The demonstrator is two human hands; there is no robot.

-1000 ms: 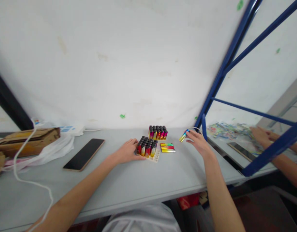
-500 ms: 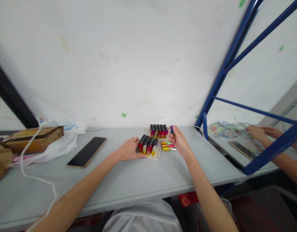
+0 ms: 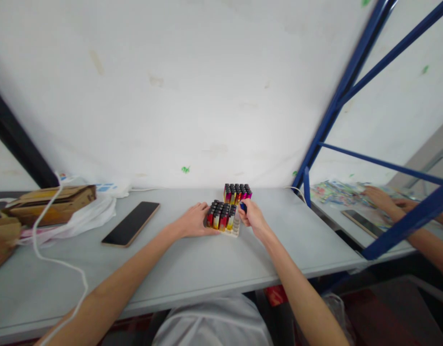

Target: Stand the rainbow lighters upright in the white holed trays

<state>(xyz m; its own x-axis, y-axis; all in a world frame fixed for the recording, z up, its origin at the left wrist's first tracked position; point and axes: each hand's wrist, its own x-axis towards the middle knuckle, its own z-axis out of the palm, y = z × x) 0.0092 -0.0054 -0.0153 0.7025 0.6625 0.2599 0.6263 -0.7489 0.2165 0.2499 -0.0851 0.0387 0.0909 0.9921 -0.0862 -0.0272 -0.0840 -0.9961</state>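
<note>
Upright lighters (image 3: 221,214) with black tops and red, silver and yellow bodies fill most of a white tray (image 3: 231,234). Its right-hand column of slots shows bare. My left hand (image 3: 195,221) is closed around the tray's left side, thumb along the front edge. In my right hand (image 3: 254,218), just right of the tray, a lighter with a blue end (image 3: 243,207) is pinched; the fingers hide most of its body. Behind stands a second block of upright lighters (image 3: 237,193) with pink and yellow bodies.
A phone (image 3: 132,224) lies left of my left hand. Further left are a cardboard box (image 3: 51,204), a white plastic bag (image 3: 98,211) and a white cable (image 3: 58,262). Blue metal bars (image 3: 324,122) rise at the right; beyond them, another person's hands (image 3: 383,199) work near a phone.
My right hand has moved left and slightly down, bringing the lighter to the tray's right side. It now covers the loose lighters that lay there. My left hand stays at the tray.
</note>
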